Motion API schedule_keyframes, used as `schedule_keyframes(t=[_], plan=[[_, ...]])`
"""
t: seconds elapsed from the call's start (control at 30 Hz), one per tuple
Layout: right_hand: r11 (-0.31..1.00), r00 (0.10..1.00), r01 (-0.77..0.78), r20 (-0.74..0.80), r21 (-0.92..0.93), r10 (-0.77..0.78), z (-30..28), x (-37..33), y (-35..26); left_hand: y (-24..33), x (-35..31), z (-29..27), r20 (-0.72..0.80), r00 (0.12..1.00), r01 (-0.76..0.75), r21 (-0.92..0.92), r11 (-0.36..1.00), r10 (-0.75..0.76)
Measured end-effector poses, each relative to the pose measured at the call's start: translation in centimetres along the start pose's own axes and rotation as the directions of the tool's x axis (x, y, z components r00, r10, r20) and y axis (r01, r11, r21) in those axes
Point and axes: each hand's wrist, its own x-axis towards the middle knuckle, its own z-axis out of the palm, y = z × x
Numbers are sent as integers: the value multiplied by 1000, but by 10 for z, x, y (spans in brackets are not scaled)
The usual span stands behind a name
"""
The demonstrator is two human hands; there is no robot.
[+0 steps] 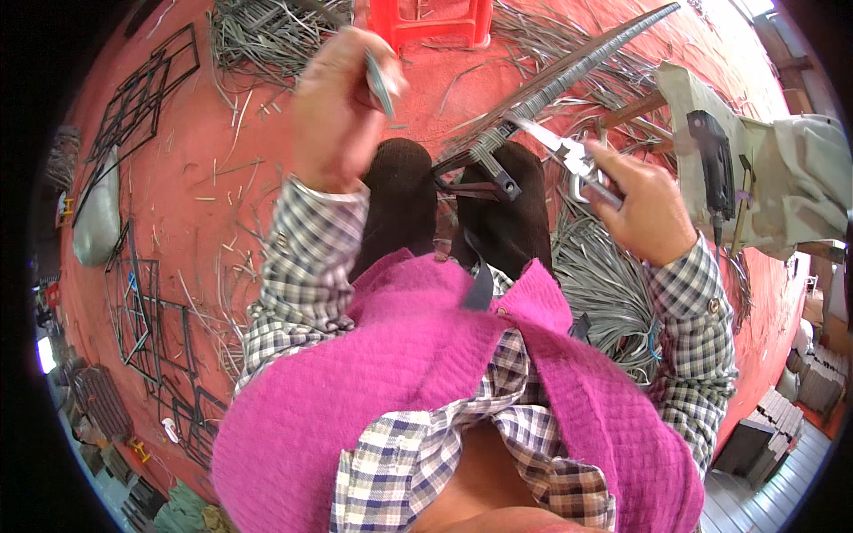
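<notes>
My left hand (pixel 336 102) is raised ahead of my left knee, blurred by motion, with its fingers closed on a flat grey strip (pixel 379 84). In my right hand (pixel 649 200), beyond my right knee, is a pair of silver shears (pixel 573 158), its pointed end turned toward the far left. Between the hands, a long narrow frame piece (pixel 569 75) wrapped in grey strip slants from my knees to the far right. Its near end (pixel 505 182) lies against my right knee, and neither hand touches it.
Loose grey strips (pixel 258 40) are heaped at the far left, and another bundle (pixel 609 293) lies right of my legs. A red plastic stool (pixel 431 22) stands ahead. Black metal frames (pixel 147 89) lie at left. A cloth-draped support (pixel 755 151) bearing a black device (pixel 711 164) stands at right.
</notes>
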Motion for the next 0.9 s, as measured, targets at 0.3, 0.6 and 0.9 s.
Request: schedule_keyframes(t=[0.3,0.6,0.9], plan=[[400,616,-787,-621,-469,485,-35,-29,204,-25,-5,-15,162,889,192,717,670,-428],[928,792,-365,-497,80,355,-14,-7,136,-57,7,-14,393,629,565,363,741,-671],[847,916,332,-358,416,-183,47,61,-30,-70,-3,-16,283,692,631,211,746,-665]])
